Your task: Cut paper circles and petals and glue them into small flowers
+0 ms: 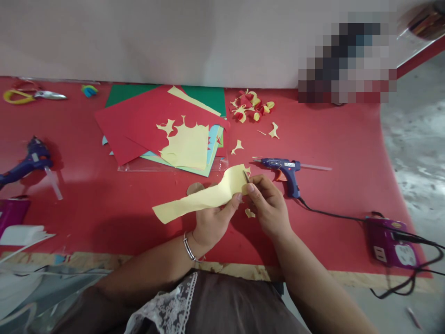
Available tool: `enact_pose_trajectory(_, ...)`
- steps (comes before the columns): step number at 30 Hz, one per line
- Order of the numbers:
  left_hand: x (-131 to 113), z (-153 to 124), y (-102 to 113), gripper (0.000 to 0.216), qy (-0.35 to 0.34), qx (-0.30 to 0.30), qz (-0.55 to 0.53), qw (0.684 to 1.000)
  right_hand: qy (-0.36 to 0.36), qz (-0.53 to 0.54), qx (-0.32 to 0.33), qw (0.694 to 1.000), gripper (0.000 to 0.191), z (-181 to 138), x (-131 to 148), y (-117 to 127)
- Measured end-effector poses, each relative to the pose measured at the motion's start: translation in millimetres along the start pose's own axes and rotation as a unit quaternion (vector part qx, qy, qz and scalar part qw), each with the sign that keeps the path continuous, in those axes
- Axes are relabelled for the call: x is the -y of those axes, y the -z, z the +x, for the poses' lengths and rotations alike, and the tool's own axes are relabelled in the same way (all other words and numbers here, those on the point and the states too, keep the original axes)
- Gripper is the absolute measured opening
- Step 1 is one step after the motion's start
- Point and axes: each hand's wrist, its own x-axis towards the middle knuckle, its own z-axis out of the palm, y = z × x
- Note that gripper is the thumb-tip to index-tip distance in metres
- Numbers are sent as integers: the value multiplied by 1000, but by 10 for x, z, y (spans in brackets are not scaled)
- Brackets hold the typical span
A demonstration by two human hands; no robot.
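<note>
My left hand (216, 221) pinches a long strip of pale yellow paper (205, 197) between thumb and fingers. The strip curls upward at its right end and hangs over the hand to the left. In my right hand (269, 204) is what looks like a pair of scissors (246, 176); only a thin metal blade shows, against the paper's right end, and the handles are hidden by the fingers. A small yellow scrap (249, 213) lies beneath the hands. Part of a brown round object (195, 188) shows behind the strip.
Stacked red paper (139, 118), green sheets and a cut yellow sheet (189, 146) lie ahead. Red and yellow paper pieces (252, 105) are heaped beyond. A blue glue gun (283, 167) lies right, its cord near a purple socket box (392, 241); another glue gun (33, 160) and yellow-handled scissors (34, 95) lie left.
</note>
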Motion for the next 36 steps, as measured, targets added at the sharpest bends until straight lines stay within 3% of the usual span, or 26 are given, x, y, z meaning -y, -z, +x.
enact_pose_trajectory(21,-20,-6,7,27,-86,21,135,987,30,-15,-1,999,41,6,18,9)
enact_pose_trajectory(29,-4,-31,16,34,-205,18,309,928,37,-31,-6,999,40,10,-18,28)
enact_pose_trajectory(36,-45,-9,8,35,-285,22,325,902,42,-30,-9,999,39,7,-35,36)
